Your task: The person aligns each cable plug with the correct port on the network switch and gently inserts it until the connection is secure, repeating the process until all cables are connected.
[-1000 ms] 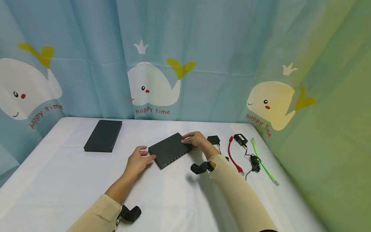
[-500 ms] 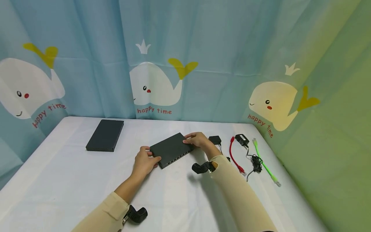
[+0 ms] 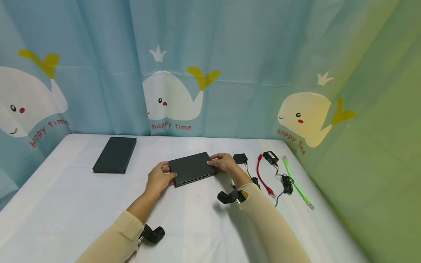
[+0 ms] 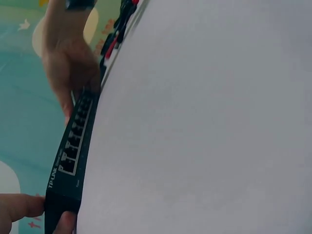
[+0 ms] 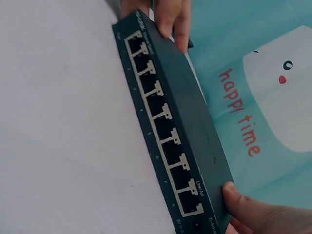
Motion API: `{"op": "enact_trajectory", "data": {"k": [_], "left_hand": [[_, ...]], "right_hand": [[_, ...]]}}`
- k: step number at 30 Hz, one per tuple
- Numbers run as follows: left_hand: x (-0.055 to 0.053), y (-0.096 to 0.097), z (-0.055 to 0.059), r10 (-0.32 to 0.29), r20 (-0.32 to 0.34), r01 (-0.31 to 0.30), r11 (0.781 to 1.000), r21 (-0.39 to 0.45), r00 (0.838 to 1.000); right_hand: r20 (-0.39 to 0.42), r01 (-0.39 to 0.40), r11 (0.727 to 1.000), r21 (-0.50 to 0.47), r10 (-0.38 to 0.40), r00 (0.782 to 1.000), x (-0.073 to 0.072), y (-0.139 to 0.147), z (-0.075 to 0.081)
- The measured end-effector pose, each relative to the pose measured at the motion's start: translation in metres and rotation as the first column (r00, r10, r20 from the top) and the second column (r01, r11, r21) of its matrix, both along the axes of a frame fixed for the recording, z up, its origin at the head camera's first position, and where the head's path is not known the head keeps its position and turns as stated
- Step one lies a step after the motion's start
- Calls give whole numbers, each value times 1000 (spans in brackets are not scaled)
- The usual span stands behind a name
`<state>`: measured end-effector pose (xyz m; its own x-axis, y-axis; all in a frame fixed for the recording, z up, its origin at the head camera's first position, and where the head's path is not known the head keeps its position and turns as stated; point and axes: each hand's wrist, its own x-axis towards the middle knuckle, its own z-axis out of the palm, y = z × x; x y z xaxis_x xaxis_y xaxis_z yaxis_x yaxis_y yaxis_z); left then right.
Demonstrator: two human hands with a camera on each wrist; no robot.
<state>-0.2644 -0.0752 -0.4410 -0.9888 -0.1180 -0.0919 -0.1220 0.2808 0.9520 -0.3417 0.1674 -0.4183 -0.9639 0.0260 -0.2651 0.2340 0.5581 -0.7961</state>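
While its long axis is set roughly from eight to two o'clock, the black network switch (image 3: pixel 190 168) is held at both ends, so neither hand is nearer; whether the white table (image 3: pixel 187 226) is touched cannot be told. From the left hand (image 3: pixel 158 179), pinched closed on one end, it lies at two o'clock; from the right hand (image 3: pixel 224 163), likewise pinched on the other, at about nine.
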Motion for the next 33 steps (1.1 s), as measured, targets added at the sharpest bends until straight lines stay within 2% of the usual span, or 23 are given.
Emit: {"op": "enact_trajectory", "data": {"k": [7,11,17,24,33], "left_hand": [[-18,-11,2,-46,67,44,999,29,997],[-29,-16,4,-73,103,69,997,42,992],[-36,-18,5,-108,114,103,994,45,988],[-41,-15,7,-101,92,98,995,31,991],[-50,-13,5,-104,111,100,994,38,988]], "right_hand": [[-43,69,994,-86,-73,996,14,-3,-8],[-91,79,990,-116,-90,992,23,-4,-12],[-111,78,977,-199,-102,989,32,-2,-13],[-100,109,965,-237,-136,986,31,-1,-7],[-71,141,962,-235,-161,984,23,0,-8]]}}
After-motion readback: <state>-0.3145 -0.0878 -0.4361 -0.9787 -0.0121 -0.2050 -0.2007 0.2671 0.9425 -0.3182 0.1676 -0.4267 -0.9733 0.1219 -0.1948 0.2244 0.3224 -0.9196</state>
